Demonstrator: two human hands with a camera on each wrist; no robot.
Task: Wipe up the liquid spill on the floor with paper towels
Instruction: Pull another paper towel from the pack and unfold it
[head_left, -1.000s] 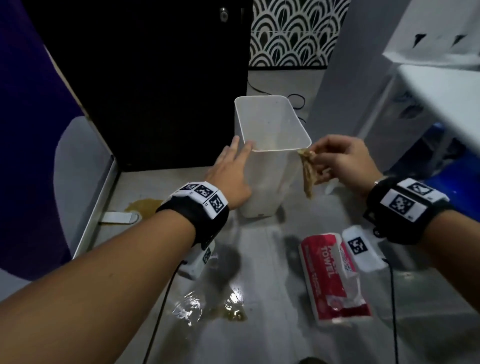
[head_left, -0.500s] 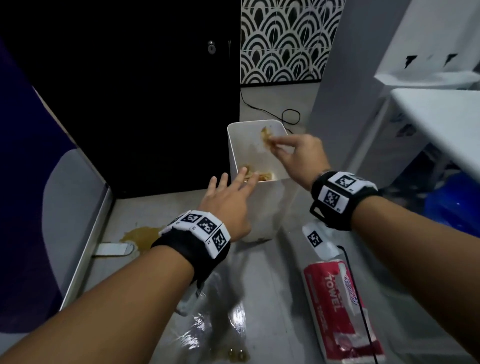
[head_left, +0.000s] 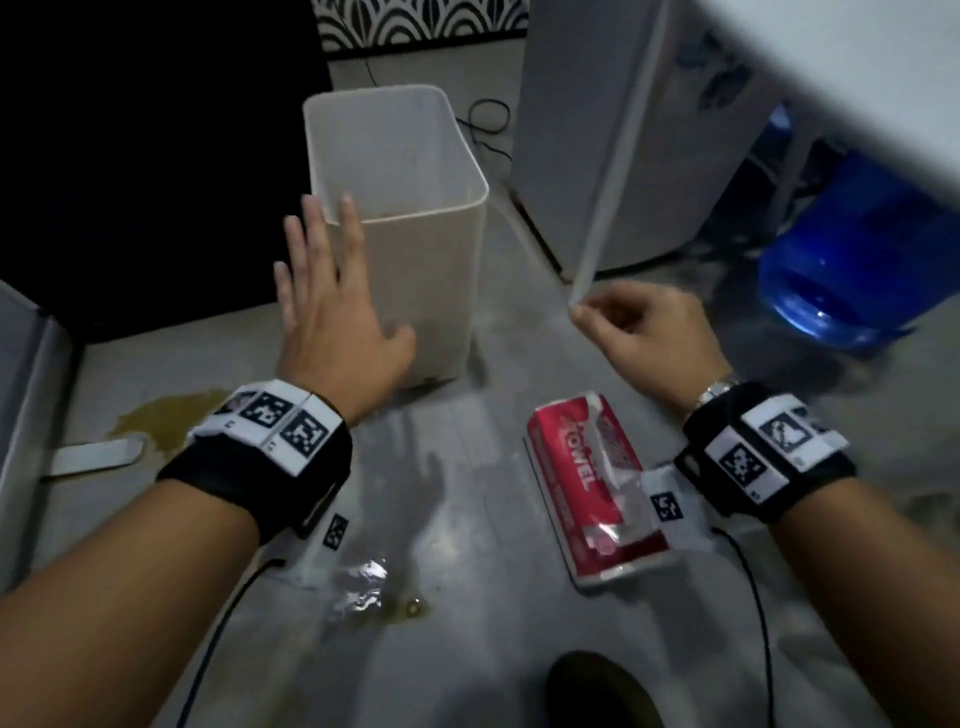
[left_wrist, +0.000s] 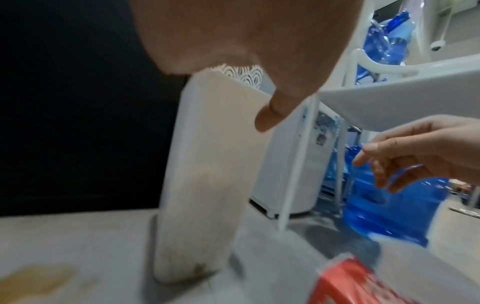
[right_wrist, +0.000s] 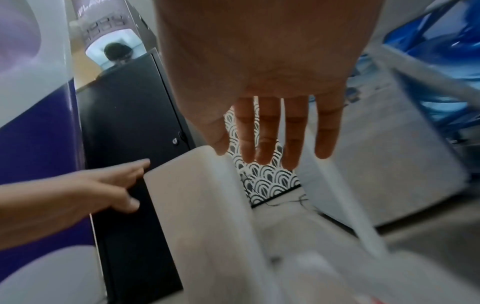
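Fingers (head_left: 311, 244) of your left hand (head_left: 332, 317) are spread flat beside the bin (head_left: 431, 270); your right hand (head_left: 654, 343) hangs loose, empty, paper towel pack (head_left: 587, 488) below its fingers.

Two hands (head_left: 332, 332) (head_left: 654, 338), one white bin (head_left: 415, 228), one towel pack (head_left: 592, 488) right of the bin, two spill patches (head_left: 156, 421) (head_left: 374, 597), one blue jug (head_left: 852, 260).

The bin (head_left: 415, 218) is stood at 12 o'clock on the floor (head_left: 467, 623). The towel pack (head_left: 587, 483) is laid at 3 o'clock, one puddle (head_left: 161, 415) at 9 o'clock, another puddle (head_left: 374, 597) at 6 o'clock, and the water jug (head_left: 841, 260) at 2 o'clock.
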